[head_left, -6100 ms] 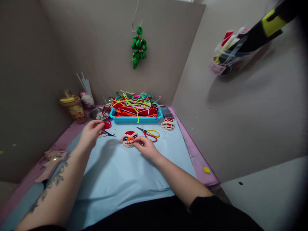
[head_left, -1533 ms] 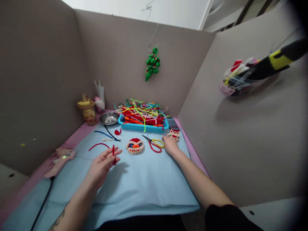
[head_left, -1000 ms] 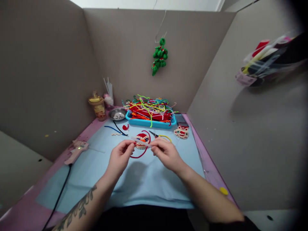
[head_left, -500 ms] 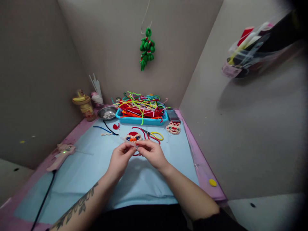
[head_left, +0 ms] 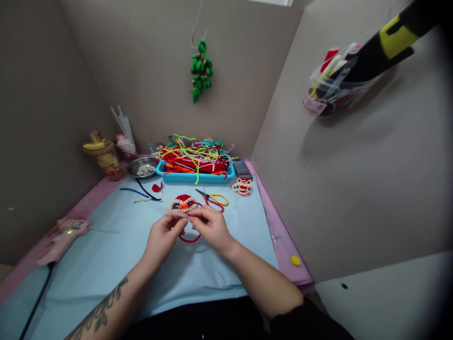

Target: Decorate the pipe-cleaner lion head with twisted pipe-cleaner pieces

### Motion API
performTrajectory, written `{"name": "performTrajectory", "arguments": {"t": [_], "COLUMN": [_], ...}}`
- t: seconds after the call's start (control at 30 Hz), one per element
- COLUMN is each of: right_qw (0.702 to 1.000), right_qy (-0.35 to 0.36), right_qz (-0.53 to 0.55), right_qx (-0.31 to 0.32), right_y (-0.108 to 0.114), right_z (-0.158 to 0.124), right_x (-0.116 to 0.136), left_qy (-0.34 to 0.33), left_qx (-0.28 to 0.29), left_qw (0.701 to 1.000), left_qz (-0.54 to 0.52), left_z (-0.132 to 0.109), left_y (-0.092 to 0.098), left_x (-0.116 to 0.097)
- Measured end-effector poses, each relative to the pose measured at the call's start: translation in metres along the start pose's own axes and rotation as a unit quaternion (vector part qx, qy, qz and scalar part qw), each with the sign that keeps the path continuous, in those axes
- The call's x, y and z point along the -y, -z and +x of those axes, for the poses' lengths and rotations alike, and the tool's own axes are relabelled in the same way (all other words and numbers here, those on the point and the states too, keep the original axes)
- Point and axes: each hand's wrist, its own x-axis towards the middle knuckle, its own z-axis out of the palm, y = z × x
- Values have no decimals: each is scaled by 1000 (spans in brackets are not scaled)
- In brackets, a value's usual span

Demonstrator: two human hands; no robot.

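My left hand [head_left: 163, 234] and my right hand [head_left: 208, 226] meet over the light blue mat [head_left: 116, 264], fingers pinched together. Between them they hold a thin pale stick [head_left: 172, 212] and a red pipe cleaner [head_left: 190, 237] that curls in a loop under the fingers. Just beyond the hands lies a round pipe-cleaner face [head_left: 183, 204] in red, blue, orange and cream. Scissors with red and yellow handles [head_left: 215, 199] lie to its right, and a second small face [head_left: 242, 187] sits further right.
A blue tray [head_left: 194, 176] heaped with coloured pipe cleaners stands at the back, beside a metal bowl [head_left: 142, 166] and a yellow cup [head_left: 101, 153]. A glue gun [head_left: 62, 232] lies at the left. Blue and black pipe cleaners [head_left: 136, 191] lie nearby. Grey partition walls enclose the table.
My right hand came back from the far right and joined my left; both now pinch the stick and the red pipe cleaner, which has curled into a loop below the fingers.
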Motion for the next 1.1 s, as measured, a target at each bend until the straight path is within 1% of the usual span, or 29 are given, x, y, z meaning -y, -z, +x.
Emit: {"name": "performTrajectory", "arguments": {"t": [0.13, 0.27, 0.33, 0.4, 0.47, 0.53, 0.57, 0.67, 0.7, 0.77, 0.87, 0.9, 0.97, 1.03, 1.1], "right_qw": [992, 978, 969, 957, 941, 925, 919, 911, 912, 922, 951, 962, 978, 979, 969], "right_qy": [75, 123, 140, 150, 151, 146, 143, 126, 121, 114, 92, 71, 6, -60, -101], "right_qz": [-97, -167, -204, -249, -302, -348, -364, -382, -377, -346, -239, -190, -76, 44, 136], "right_qx": [-5, 3, 8, 13, 23, 39, 50, 88, 103, 133, 174, 183, 193, 192, 179], "right_y": [0, 0, 2, 3, 4, 3, 3, 2, 3, 4, 9, 10, 13, 15, 15], "right_z": [-1, -1, -1, -1, 0, 1, 1, 0, 0, -1, 0, 1, 3, 5, 6], "right_x": [1, -3, -7, -11, -13, -12, -10, -4, -2, 1, 4, 6, 8, 8, 5], "left_qy": [8, 37, 34, -15, -104, -183, -207, -232, -235, -242, -257, -262, -265, -257, -247], "left_qx": [6, 30, 34, 26, 28, 55, 77, 158, 186, 221, 259, 272, 298, 323, 340], "left_qw": [1000, 998, 999, 997, 980, 946, 928, 882, 872, 863, 848, 842, 841, 849, 858], "left_qz": [-15, -42, -14, 65, 168, 261, 300, 378, 386, 385, 386, 385, 367, 332, 297], "left_z": [-2, -4, -3, 0, 4, 8, 11, 19, 22, 29, 42, 45, 50, 51, 48], "left_y": [-3, -5, -4, 0, 6, 14, 18, 31, 34, 39, 46, 48, 51, 51, 49], "left_x": [-4, -8, -6, -3, -3, -7, -11, -28, -33, -44, -54, -55, -56, -55, -51]}}
